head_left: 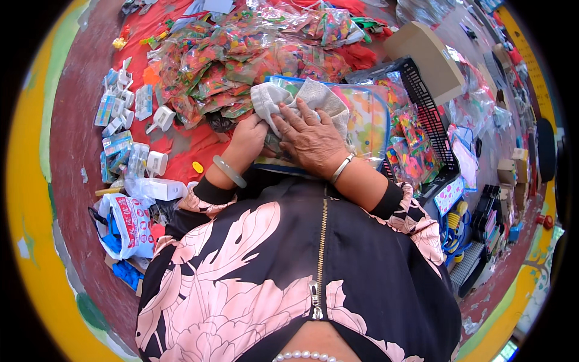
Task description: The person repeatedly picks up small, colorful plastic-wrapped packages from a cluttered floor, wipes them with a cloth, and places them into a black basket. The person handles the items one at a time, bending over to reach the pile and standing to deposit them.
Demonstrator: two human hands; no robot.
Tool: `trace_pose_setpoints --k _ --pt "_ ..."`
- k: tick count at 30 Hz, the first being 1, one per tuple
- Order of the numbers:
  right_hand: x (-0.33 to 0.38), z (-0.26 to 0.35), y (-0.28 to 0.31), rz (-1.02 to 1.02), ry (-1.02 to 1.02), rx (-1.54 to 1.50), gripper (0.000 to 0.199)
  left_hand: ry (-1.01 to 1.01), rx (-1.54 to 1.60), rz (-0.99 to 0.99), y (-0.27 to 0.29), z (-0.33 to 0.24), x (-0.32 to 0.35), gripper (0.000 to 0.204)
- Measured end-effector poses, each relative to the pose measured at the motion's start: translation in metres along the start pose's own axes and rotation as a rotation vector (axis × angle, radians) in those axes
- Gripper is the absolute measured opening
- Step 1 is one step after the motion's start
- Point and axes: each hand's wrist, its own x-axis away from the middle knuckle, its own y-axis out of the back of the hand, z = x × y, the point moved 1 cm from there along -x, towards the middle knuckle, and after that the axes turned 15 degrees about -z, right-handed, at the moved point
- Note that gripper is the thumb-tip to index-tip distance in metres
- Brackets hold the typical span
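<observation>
A black jacket with large pink flowers [253, 271] and a metal zip is filling the lower part of the view, nearest the camera, with a string of pearls [304, 356] showing at the bottom edge. Both forearms are reaching up out of its cuffs.

The right hand [310, 139] is lying flat, fingers [289, 117] spread and open, pressing down on a grey-white cloth [319, 96]; a silver bangle [341, 168] is sitting on its wrist. The left hand [250, 136] is curling closed around the near left edge of the same cloth, fingers tucked under the fabric so their tips are hidden; a pale green bangle [229, 171] is circling that wrist. The two hands are touching side by side.

The cloth is resting on a flat clear plastic package with a blue border [371, 114], which is lying directly beneath both hands and extending to the right of the right fingers.

Beyond the fingers, a heap of small colourful packets in clear bags [241, 54] is spreading over a red sheet [181, 145]. To the left of the left fingers, small white and blue boxed items [120, 108] are lying scattered, and nearer the body a white plastic bag with red print [129, 223] is sitting on the floor. To the right of the right fingers, a black plastic crate [428, 114] is holding more bright packets, with a brown cardboard box [425, 57] just past it.
</observation>
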Motion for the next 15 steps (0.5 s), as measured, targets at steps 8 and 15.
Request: trace_pose_setpoints --k 8,15 --pt "0.026 -0.023 0.024 0.009 -0.177 0.265 0.047 0.004 0.088 -0.02 0.003 0.011 0.001 0.028" --pt "0.05 -0.046 0.021 -0.296 -0.431 0.353 0.04 0.03 0.109 -0.024 0.005 0.01 0.002 0.026"
